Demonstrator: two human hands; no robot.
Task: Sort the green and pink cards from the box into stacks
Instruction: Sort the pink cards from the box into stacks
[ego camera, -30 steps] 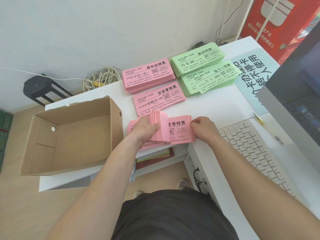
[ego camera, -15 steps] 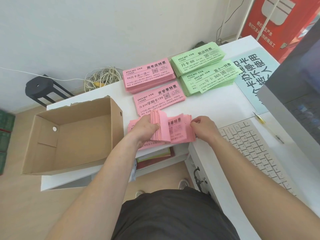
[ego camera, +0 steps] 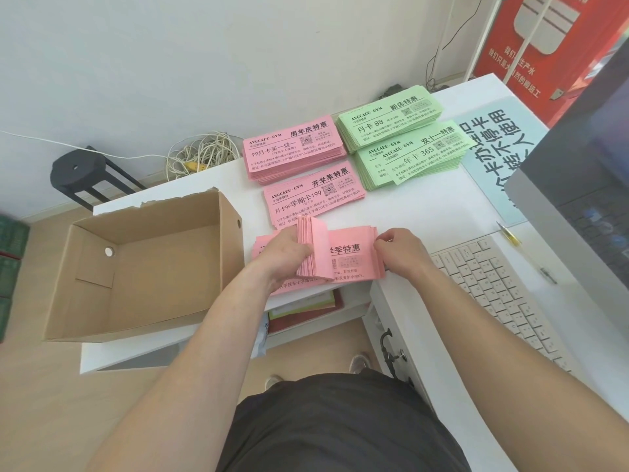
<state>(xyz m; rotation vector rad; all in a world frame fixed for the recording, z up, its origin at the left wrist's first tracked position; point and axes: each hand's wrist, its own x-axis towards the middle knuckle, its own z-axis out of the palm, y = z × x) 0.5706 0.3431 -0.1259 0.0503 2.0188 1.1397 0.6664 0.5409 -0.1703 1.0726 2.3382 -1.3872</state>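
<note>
Left hand [ego camera: 289, 248] grip: closed on a thick bundle of pink cards [ego camera: 315, 248] held on edge, thumb side toward the box. Right hand [ego camera: 396, 248] grip: fingertips pinched on the right end of the flat pink pile [ego camera: 354, 258] lying under and beside the bundle. Both grips meet over this same pile, at the near tabletop [ego camera: 408, 206] edge.

Progress, judged: late. Box [ego camera: 143, 267], just left of the left grip, shows a bare floor; no cards seen inside. Four sorted stacks lie beyond the grips: two pink stacks, near [ego camera: 315, 195] and far [ego camera: 292, 153], and two green stacks, near [ego camera: 412, 158] and far [ego camera: 388, 119]. Near green stack is fanned, not squared. Left to do: place the pink cards in hand, most likely on the near pink stack, whose print looks the same; tidy.

Edges and room:
- Pile overhangs or sits flush at the near tabletop edge; cannot tell which. Slip risk toward the lap.
- Near pink stack lies just beyond the bundle, nearly touching.
- Keyboard [ego camera: 503, 294] just right of the right grip; box wall close on the left.
- Open tabletop beyond the right grip, between it and the green stacks.
</note>
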